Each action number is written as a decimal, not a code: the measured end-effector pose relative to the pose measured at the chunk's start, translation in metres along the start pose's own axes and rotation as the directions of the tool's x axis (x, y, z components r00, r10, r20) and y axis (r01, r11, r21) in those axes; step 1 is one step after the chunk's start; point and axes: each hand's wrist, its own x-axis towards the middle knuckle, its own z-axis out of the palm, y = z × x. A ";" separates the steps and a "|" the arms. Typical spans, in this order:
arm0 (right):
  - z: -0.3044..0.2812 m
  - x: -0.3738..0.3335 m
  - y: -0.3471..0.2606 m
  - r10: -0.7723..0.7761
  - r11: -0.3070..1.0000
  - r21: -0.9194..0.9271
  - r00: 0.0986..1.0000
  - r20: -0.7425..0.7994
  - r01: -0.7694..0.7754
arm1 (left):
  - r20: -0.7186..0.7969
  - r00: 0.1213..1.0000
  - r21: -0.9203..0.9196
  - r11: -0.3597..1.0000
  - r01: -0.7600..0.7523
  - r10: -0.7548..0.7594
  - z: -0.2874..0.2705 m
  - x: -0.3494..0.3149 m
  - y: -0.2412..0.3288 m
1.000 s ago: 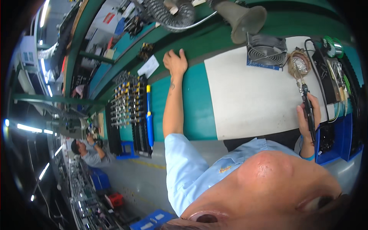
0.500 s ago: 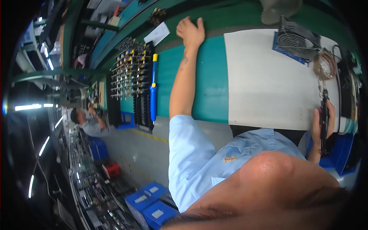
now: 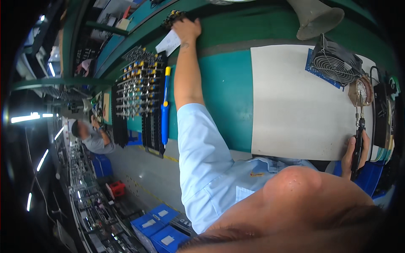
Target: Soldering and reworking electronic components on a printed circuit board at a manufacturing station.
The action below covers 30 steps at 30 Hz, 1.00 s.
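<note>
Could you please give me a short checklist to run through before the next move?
1. Right hand holding the black tool: ok, the fingers are around its handle.
2. Tool's two tips at the cup: ok, they point into its silvery filling; how deep, cannot tell.
3. Left hand gripping one of the dark parts: cannot tell, the fingers overlap the cluster.
4. Left hand off the paper: cannot tell, they meet in this view.
5. Fan apart from the tool: ok.
6. Pump untouched by either hand: ok.
</note>
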 end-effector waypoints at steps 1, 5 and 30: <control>0.002 0.001 -0.001 -0.043 0.999 -0.001 0.999 0.022 0.043 | 0.016 1.000 0.115 0.993 0.008 -0.010 0.006 0.010 -0.006; -0.002 0.001 -0.012 -0.117 0.988 -0.103 0.993 0.005 0.117 | -0.575 0.703 0.299 0.907 -0.296 0.419 0.039 0.038 -0.018; -0.010 0.005 -0.002 -0.338 0.908 0.168 0.907 -0.250 0.385 | -0.297 0.915 0.174 0.958 -0.228 0.272 -0.024 -0.003 0.030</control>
